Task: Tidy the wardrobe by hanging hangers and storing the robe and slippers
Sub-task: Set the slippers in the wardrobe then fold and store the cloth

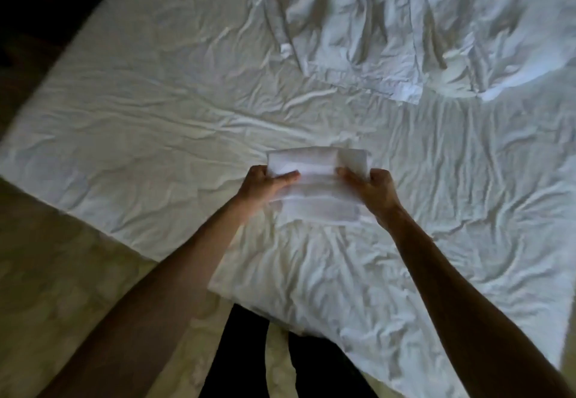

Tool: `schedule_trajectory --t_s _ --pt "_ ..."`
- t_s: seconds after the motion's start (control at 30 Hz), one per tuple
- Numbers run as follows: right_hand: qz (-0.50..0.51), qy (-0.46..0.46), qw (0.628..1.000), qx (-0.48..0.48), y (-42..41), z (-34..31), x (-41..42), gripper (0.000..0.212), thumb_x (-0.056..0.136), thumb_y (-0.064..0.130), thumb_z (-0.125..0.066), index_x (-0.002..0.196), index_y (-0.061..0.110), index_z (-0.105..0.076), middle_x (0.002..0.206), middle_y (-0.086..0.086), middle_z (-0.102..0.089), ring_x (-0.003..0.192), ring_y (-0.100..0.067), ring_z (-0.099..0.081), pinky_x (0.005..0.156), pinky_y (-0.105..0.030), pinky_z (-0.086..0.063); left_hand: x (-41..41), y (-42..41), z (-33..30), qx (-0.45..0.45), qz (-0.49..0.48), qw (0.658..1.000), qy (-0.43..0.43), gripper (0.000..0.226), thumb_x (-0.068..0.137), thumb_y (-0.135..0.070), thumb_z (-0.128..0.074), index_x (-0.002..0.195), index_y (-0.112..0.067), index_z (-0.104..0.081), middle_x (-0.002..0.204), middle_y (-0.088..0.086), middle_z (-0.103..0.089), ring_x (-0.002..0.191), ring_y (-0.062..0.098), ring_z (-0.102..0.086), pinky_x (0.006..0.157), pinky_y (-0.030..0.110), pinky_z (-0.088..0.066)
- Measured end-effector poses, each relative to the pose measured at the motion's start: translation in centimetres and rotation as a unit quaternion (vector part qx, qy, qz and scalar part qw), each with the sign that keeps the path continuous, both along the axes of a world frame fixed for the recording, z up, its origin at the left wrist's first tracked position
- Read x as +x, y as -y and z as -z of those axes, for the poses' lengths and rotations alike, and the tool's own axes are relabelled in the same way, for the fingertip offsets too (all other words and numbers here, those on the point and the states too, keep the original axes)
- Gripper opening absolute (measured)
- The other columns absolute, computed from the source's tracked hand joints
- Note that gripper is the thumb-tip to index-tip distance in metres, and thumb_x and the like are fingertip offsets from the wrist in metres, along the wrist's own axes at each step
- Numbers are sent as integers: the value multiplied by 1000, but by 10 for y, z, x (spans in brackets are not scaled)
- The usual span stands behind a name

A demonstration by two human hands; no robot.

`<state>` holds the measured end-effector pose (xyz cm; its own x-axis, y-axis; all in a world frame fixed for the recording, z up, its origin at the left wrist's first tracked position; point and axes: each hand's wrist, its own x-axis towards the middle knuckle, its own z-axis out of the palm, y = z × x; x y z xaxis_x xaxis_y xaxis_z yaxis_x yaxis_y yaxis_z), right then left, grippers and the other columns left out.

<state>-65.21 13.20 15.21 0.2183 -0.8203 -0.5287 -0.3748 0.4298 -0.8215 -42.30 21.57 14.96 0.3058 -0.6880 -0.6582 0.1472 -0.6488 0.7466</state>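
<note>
A folded white bundle of cloth, which looks like the robe (314,185), is held just above the bed between both hands. My left hand (266,184) grips its left end with the thumb laid across the top. My right hand (372,188) grips its right end the same way. The picture is blurred, so the folds show only as pale bands. No hangers, slippers or wardrobe are in view.
The bed (156,117) is covered by a wrinkled white sheet and fills most of the view. A crumpled white duvet (389,29) lies at its far side. Pale carpet (62,273) runs along the left. My dark trouser legs (249,360) stand at the bed's near corner.
</note>
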Motion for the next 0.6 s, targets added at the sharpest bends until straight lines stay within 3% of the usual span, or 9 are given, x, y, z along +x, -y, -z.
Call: schedule_trajectory --t_s 0.1,0.17,0.3,0.47,0.6 --pt "-57 33 998 -4 -24 -58 34 38 76 39 -86 68 5 -72 64 6 -64 64 -7 -61 57 -26 -47 18 -50 -61 -15 -66 998 18 11 79 -20 -85 79 -13 -76 71 -3 -75 68 8 -72 64 24 -55" --pt "-105 55 993 -5 -46 -89 59 26 80 29 -84 67 10 -72 60 10 -63 59 -3 -59 53 -22 -46 31 -91 -94 -23 -107 993 34 12 81 -22 -83 80 -14 -74 64 -7 -73 62 4 -70 55 20 -53" --pt "-202 60 977 -9 -96 -141 125 24 80 27 -84 73 7 -74 57 11 -63 54 0 -58 49 -17 -45 65 -181 -139 -41 -211 975 50 19 76 -28 -87 85 -16 -76 79 -2 -77 76 15 -75 66 32 -60" --pt "-309 48 950 -5 -186 -177 216 34 75 39 -86 80 8 -76 74 -1 -73 67 -10 -69 61 -28 -54 109 -303 -180 -64 -345 934 71 28 75 -35 -87 96 -20 -75 87 -13 -74 76 -1 -70 64 19 -56" --pt "-393 44 918 -28 -275 -196 298 24 79 34 -83 80 12 -74 59 11 -68 54 3 -64 49 -18 -48 151 -412 -190 -87 -441 890 80 48 65 -42 -93 101 -14 -79 99 2 -78 93 18 -75 84 38 -60"
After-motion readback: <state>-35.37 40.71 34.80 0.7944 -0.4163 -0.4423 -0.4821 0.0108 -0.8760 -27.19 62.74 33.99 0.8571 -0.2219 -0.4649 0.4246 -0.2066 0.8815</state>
